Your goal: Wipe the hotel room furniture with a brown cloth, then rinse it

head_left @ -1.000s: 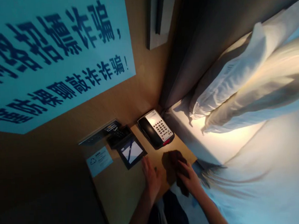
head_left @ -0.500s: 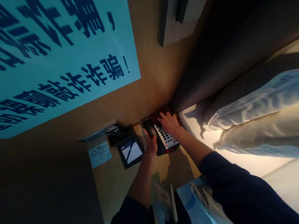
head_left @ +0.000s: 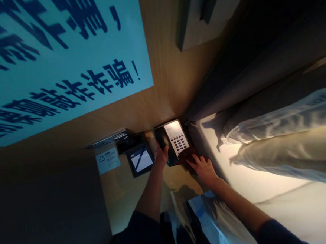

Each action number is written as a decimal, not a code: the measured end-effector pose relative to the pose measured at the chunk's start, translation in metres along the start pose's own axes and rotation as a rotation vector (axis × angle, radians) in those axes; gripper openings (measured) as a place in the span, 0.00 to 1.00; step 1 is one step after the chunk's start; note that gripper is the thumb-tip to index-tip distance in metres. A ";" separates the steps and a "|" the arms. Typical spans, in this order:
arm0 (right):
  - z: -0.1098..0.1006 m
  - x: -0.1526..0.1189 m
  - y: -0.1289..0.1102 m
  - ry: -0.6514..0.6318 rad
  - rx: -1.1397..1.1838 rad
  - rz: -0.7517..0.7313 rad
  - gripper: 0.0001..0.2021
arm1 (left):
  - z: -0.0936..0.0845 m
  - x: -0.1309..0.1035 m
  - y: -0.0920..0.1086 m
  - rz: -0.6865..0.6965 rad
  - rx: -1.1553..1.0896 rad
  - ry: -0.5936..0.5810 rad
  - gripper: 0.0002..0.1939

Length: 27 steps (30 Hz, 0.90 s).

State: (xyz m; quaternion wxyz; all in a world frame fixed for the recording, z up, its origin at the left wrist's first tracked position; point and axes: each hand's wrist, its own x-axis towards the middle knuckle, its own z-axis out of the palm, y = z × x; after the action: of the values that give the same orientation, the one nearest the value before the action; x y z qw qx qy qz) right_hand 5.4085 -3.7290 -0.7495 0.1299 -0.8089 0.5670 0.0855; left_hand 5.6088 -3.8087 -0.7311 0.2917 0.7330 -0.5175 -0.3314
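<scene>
A desk telephone [head_left: 178, 139] with a white keypad face and a dark handset stands on the wooden nightstand top [head_left: 115, 199], near the wall. My left hand [head_left: 161, 156] is at the phone's left side, fingers against the dark handset, thumb apart from them. Under my right hand [head_left: 204, 168] is a dark red cloth [head_left: 188, 156], pressed on the phone's lower right corner. The right fingers are spread over the cloth; whether they pinch it is hard to tell.
Left of the phone lie a black tray with notepad and pen [head_left: 141, 160] and a pale blue card [head_left: 108, 160]. A bed with white bedding [head_left: 249, 160] borders the right. A large blue sign [head_left: 91, 49] covers the wall.
My right hand has moved from the top of the phone down to its lower right corner, with the cloth. The keypad face now shows more fully. My left hand stays beside the handset.
</scene>
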 end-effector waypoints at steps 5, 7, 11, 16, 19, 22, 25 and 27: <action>-0.058 0.073 0.013 0.166 0.018 0.111 0.29 | 0.003 0.001 -0.001 -0.009 -0.019 0.004 0.41; -0.085 0.107 0.010 0.230 0.039 0.162 0.28 | 0.005 0.001 -0.003 -0.031 -0.011 -0.004 0.42; -0.099 0.120 -0.006 0.267 0.037 0.199 0.27 | 0.005 0.000 -0.002 -0.063 0.005 -0.021 0.41; -0.039 0.036 -0.027 0.076 -0.054 0.006 0.25 | 0.002 -0.006 0.005 -0.089 0.014 0.001 0.41; 0.009 -0.019 -0.026 -0.081 -0.032 0.012 0.25 | 0.002 -0.008 0.008 -0.118 0.023 0.022 0.42; 0.036 -0.049 -0.014 -0.144 0.193 0.075 0.24 | 0.002 -0.011 0.010 -0.152 0.024 0.031 0.43; 0.019 -0.038 -0.003 0.067 0.456 0.080 0.25 | 0.003 -0.014 0.012 -0.169 0.033 0.037 0.43; -0.017 -0.008 -0.007 0.229 0.501 -0.004 0.26 | 0.005 -0.017 0.013 -0.176 0.039 0.053 0.43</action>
State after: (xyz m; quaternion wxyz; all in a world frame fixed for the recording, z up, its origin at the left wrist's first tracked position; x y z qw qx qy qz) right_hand 5.4123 -3.7249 -0.7299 0.2610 -0.7571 0.5799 -0.1494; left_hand 5.5938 -3.7968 -0.7209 0.2608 0.7898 -0.4493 -0.3261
